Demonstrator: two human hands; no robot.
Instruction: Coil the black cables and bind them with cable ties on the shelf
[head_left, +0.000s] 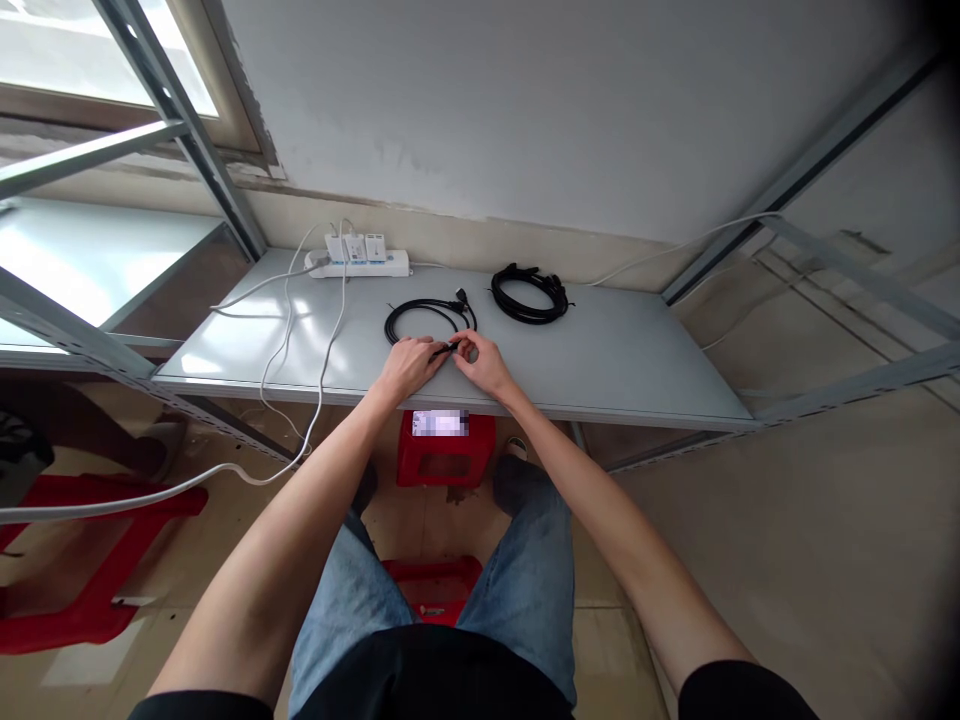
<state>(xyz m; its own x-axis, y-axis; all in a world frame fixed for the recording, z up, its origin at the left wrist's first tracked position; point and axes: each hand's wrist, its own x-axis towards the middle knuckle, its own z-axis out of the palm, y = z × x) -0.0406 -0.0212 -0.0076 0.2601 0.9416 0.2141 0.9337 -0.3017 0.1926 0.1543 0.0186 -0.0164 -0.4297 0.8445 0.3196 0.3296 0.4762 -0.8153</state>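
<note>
Near the front edge of the grey shelf, a loosely coiled black cable (420, 303) lies with its plug end (460, 301) at the back right of the loop. My left hand (410, 366) rests at the front of this coil, its fingers closed on part of the cable. Close beside it, my right hand (482, 362) pinches the same cable, thumb and forefinger together. The two hands almost meet over a short dark piece; its details are too small to make out. Behind and to the right sits a thicker bundle of black cables (529, 296), apart from both hands.
A white power strip (367, 263) with several chargers stands against the wall, and white cords (324, 380) hang over the shelf (600, 350) at left. Metal uprights (202, 150) frame both sides. Red stools (448, 465) stand below, and a person's leg (97, 420) shows at left.
</note>
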